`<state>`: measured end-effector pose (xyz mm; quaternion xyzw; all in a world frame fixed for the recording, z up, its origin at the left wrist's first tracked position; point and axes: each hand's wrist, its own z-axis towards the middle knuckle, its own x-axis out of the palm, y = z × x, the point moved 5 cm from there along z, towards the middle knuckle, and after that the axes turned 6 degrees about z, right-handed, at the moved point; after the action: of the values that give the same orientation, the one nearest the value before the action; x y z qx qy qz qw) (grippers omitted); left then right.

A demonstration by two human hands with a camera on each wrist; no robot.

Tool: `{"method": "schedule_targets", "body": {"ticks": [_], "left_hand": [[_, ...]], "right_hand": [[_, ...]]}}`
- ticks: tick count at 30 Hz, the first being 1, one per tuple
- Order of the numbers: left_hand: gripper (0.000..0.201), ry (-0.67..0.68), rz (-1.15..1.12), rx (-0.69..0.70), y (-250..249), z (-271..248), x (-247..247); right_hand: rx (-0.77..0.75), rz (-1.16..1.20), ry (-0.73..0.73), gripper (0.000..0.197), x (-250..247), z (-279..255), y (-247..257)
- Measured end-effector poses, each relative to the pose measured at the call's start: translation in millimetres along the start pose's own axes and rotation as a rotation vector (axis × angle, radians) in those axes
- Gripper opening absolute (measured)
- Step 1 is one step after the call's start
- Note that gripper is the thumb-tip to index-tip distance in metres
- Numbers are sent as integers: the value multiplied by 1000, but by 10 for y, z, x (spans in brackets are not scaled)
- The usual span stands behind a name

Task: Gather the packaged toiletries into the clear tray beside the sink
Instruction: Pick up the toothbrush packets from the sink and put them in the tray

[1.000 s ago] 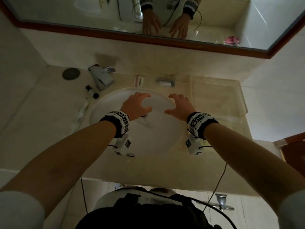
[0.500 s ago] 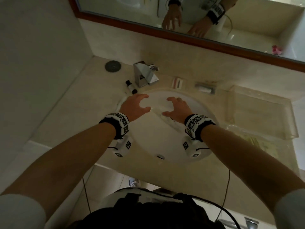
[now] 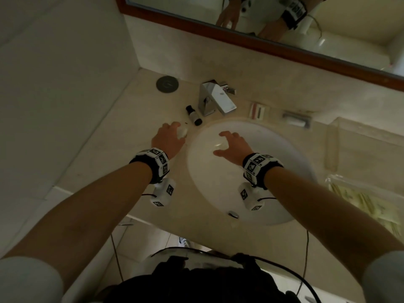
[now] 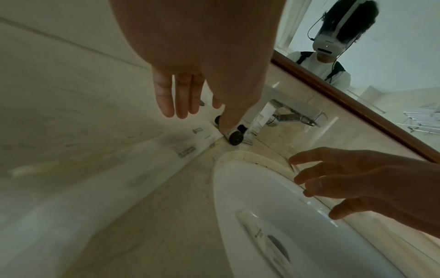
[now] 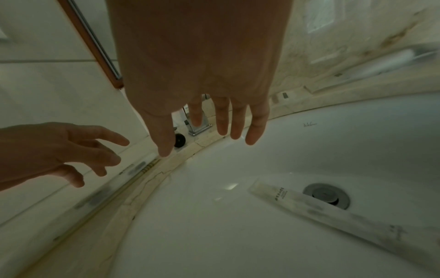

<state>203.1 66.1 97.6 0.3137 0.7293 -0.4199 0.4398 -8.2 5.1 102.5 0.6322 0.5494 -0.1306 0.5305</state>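
My left hand [image 3: 175,133] hovers open over the end of a long white packet [image 3: 183,131] on the counter left of the sink; its fingers are straight in the left wrist view, above that packet [image 4: 171,150]. My right hand [image 3: 220,142] is spread open over the sink basin [image 3: 273,171], holding nothing. A second long white packet [image 5: 333,210] lies inside the basin by the drain [image 5: 326,195]. A small black-capped bottle [image 3: 193,115] lies beside the faucet. A red-and-white packet [image 3: 259,110] and a grey packet [image 3: 296,120] lie behind the basin. The clear tray [image 3: 367,147] stands at the right.
A chrome faucet [image 3: 216,99] stands behind the basin, with a round black disc [image 3: 167,84] to its left. A clear wrapped pack with a green pattern [image 3: 360,200] lies in front of the tray. A wall closes the left side and a mirror runs along the back.
My left hand has moved left, off the basin and onto the counter over the white packet. My right hand stays over the basin. My head has turned left.
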Motion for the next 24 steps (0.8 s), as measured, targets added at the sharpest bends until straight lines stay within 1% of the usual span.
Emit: {"method": "schedule_targets", "body": {"ticks": [5, 10, 13, 19, 21, 24], "left_hand": [[55, 109, 102, -59, 115, 87, 113], [42, 124, 150, -84, 148, 121, 138], [35, 160, 144, -104, 127, 131, 122], [19, 193, 151, -41, 56, 67, 91], [16, 205, 125, 22, 7, 38, 98], [17, 268, 77, 145, -148, -44, 119]], "right_hand": [[32, 10, 9, 68, 61, 61, 2], [46, 24, 25, 68, 119, 82, 0], [48, 31, 40, 67, 148, 91, 10], [43, 81, 49, 67, 168, 102, 90], [39, 110, 42, 68, 173, 111, 109], [34, 209, 35, 69, 172, 103, 118]]}}
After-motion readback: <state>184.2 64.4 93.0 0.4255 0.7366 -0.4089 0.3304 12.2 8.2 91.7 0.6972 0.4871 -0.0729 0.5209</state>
